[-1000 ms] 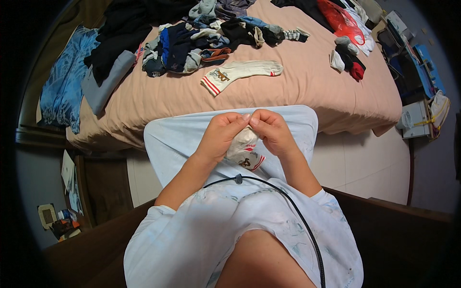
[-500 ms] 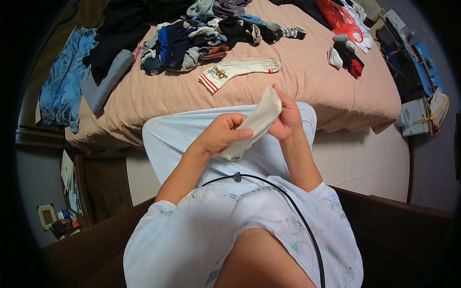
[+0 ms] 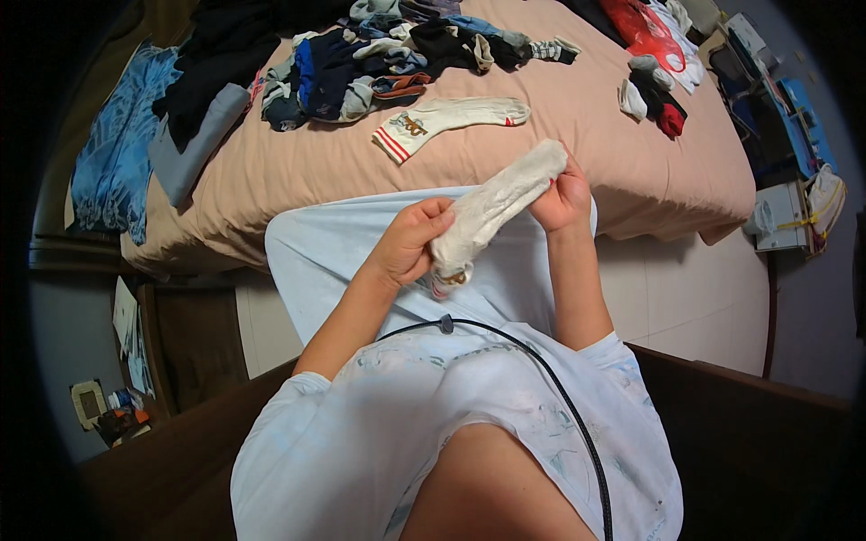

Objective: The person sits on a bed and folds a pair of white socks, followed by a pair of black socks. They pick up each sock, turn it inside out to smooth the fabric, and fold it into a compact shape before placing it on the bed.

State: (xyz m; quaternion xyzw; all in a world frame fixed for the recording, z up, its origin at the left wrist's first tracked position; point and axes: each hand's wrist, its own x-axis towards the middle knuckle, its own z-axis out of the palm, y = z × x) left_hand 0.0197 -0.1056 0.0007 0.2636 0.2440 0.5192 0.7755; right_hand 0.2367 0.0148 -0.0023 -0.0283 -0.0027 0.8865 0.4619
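The white sock [image 3: 499,206] is held above the lap, slanting between both hands. The left grip [image 3: 413,242] is clamped on its lower part, above the cuff; the right grip [image 3: 564,197] is clamped on its far end. Compared with the earlier frame, the right grip sits further right and the cuff's brown motif now shows.

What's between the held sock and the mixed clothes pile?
A second white sock with red stripes lies on the peach bedspread between held sock and pile, in the head view.
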